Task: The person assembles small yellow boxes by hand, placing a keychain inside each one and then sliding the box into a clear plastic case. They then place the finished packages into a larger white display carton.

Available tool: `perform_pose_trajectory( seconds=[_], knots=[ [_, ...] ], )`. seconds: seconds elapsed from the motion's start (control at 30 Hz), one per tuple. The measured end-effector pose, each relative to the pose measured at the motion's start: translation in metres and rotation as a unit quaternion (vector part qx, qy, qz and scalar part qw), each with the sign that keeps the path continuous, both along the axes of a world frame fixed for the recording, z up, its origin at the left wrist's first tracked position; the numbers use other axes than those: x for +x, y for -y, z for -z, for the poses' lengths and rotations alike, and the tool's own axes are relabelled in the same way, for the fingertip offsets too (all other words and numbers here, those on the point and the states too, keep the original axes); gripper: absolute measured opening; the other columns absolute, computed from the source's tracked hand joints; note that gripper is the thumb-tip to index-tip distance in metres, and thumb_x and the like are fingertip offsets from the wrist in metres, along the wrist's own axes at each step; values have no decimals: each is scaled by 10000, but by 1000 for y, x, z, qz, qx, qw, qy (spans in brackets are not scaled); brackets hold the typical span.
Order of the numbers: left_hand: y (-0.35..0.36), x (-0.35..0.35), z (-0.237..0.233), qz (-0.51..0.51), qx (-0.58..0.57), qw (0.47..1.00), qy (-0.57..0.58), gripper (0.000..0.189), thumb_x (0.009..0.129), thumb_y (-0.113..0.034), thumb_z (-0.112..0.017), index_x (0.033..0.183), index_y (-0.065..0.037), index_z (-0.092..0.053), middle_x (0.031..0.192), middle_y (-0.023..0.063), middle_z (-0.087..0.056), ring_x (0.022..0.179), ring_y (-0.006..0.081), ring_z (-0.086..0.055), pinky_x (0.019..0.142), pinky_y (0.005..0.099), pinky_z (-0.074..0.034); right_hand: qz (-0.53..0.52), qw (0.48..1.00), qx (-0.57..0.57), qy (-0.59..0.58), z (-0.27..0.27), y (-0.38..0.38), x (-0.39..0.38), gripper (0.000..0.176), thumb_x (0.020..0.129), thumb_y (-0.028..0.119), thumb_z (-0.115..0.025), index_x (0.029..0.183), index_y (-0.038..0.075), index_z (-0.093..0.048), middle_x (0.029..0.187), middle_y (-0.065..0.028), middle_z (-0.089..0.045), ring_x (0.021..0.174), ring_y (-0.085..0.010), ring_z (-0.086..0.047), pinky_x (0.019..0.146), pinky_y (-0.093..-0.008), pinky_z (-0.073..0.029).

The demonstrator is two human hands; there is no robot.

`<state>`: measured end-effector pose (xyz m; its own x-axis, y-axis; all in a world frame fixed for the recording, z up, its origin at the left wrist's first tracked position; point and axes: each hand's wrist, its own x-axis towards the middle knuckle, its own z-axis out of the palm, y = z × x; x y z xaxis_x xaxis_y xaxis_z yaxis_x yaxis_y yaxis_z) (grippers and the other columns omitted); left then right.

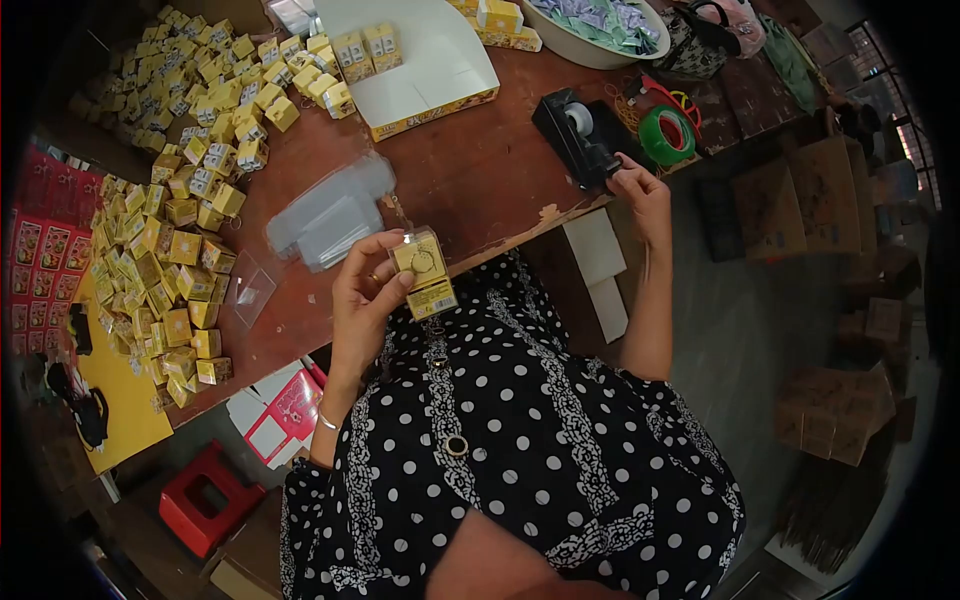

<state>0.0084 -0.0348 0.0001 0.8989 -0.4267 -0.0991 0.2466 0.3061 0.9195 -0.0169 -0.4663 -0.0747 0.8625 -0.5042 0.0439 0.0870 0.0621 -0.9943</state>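
- One left hand (pixel 365 288), clamped on a yellow packet (pixel 428 275), partly hidden by the fingers.
- One right hand (pixel 641 195), touching the black tape dispenser (pixel 570 135); cannot tell whether its fingertips meet.
- Several clear sleeves (pixel 335 212), on the table (pixel 470 165).
- Many yellow boxes (pixel 165 260), heaped left; farthest ones dim.

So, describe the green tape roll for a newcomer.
On the brown table, find the black dispenser touched by the right hand. Just right of it lies the tape roll, a thick ring. Its green body and red inside set it apart from the dispenser and its pale roll.
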Motion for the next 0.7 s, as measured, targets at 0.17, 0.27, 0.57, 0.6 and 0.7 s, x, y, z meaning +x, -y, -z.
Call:
perform_pose_trajectory(
  seconds=[0.17, 0.27, 0.57, 0.6, 0.7],
  knots=[
    [3, -1, 3, 0, -20, 1000, 12, 381, 966, 49, -638, 1323, -36, -538, 1353, 93, -582, 1187, 176, -627, 948, 309, -566, 23, 997, -73, 7, 8, -3, 3, 128, 966, 70, -694, 926, -49, -719, 1323, -143, -640, 899, -113, -671, 824, -262, -566],
    [3, -1, 3, -12, -37, 999, 28, 384, 965, 61, -638, 1322, -38, -539, 1444, 106, -509, 1232, 210, -613, 957, 325, -575, 44, 995, -92, 8, 20, 4, 6, 129, 971, 75, -689, 930, -45, -712, 1269, -137, -670, 897, -104, -666, 811, -257, -558],
    [5, 4, -3, -72, -15, 980, 185, 350, 919, 65, -695, 1243, -42, -618, 1473, 113, -456, 1285, 221, -571, 1047, 341, -511, -33, 986, -58, 153, -98, -104, -15, 110, 1006, 40, -623, 1069, -26, -684, 823, -52, -658, 694, -99, -601, 669, -242, -502],
    [5, 4, -3, -75, -11, 980, 184, 350, 919, 65, -695, 1243, -42, -618, 1473, 113, -456, 1285, 221, -571, 1047, 341, -511, -36, 986, -54, 152, -104, -125, -17, 110, 1006, 40, -623, 1069, -26, -684, 823, -52, -658, 694, -99, -601, 669, -242, -502],
    [11, 4, -5, -100, 97, 948, 287, 322, 907, 61, -702, 1207, -41, -643, 1466, 137, -463, 1228, 224, -593, 1003, 351, -524, -229, 965, -5, 124, -118, -179, -21, 144, 1023, 33, -586, 1130, -24, -665, 796, -48, -647, 640, -99, -590, 601, -227, -489]
  ],
)
